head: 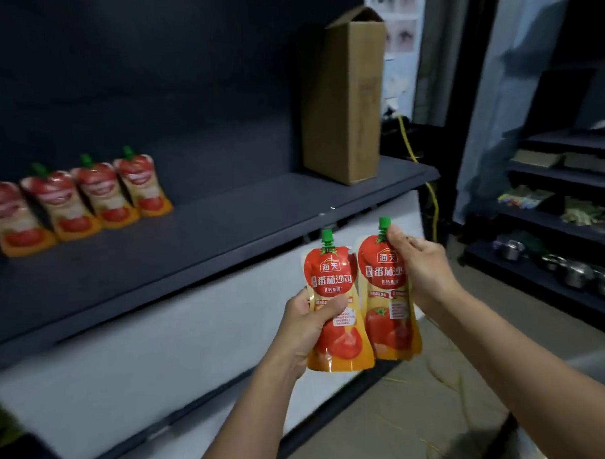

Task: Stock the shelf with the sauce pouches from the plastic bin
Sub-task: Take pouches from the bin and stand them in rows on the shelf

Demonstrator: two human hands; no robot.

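Pouches fill both your hands, held side by side and upright with their printed fronts toward you. Your right hand (424, 271) pinches the right pouch (388, 315) at its top, just under the green cap, with the fingers (402, 241) clamped on it so the pouch hangs below them. Your left hand (306, 327) grips the left pouch (337, 338) around its middle; here too the fingers are clamped on the pouch, and the thumb lies across the label. The two pouches touch along their inner edges, the right one sitting slightly higher. Both are in the air in front of the shelf (225, 228), below its front lip and toward its right half.

On the dark shelf board, far to the left, a row of pouches (101, 197) stands with the packs close beside one another, leaning back a little; four show, and the leftmost is cut by the picture's edge. A tall cardboard box (344, 100) stands on end at the shelf's right end, its top flap open. A yellow cable (432, 200) hangs past that end. Further right, a second rack (565, 227) carries small goods, with metal pots (577, 274) on its lowest level.
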